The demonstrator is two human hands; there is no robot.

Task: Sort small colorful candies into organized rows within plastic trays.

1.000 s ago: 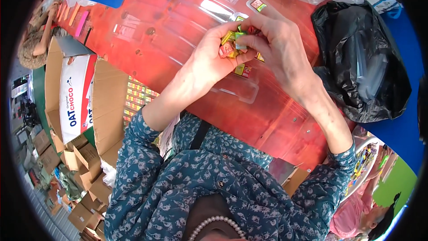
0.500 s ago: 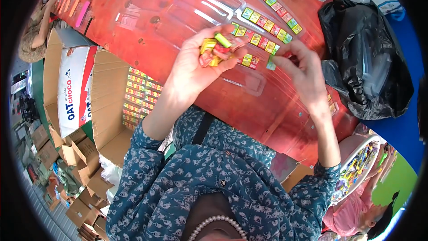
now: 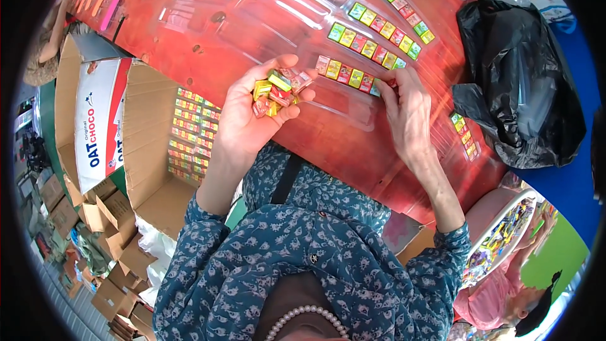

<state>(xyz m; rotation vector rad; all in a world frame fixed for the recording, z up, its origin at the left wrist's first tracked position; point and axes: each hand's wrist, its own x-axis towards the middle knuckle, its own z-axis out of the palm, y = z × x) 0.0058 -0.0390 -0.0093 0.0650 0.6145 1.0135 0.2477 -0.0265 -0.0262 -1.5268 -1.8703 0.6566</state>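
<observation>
My left hand [image 3: 252, 104] is cupped around a heap of small wrapped candies [image 3: 278, 91] in red, yellow, green and pink. The fingers of my right hand [image 3: 409, 110] are pinched at the right end of the nearest candy row [image 3: 344, 74], touching a green candy [image 3: 375, 88] there. A bit of red shows between those fingers, probably another candy. That row lies in a clear plastic tray [image 3: 344, 113]. Behind it, a second row [image 3: 358, 44], a third row [image 3: 379, 24] and a farther row [image 3: 407, 11] lie in clear slots.
More clear trays [image 3: 252, 31] cover the red table [image 3: 208, 82]. A short candy strip [image 3: 464, 132] lies near a black plastic bag [image 3: 521, 88] on the right. To the left stands an open cardboard box [image 3: 148, 139] containing filled trays. A tub [image 3: 499, 233] of colourful pieces and a person in pink [image 3: 489, 303] are lower right.
My right hand has moved from above the tray to the near row's end, where the green candy now sits. My left hand has drawn back to the left, still holding its candies.
</observation>
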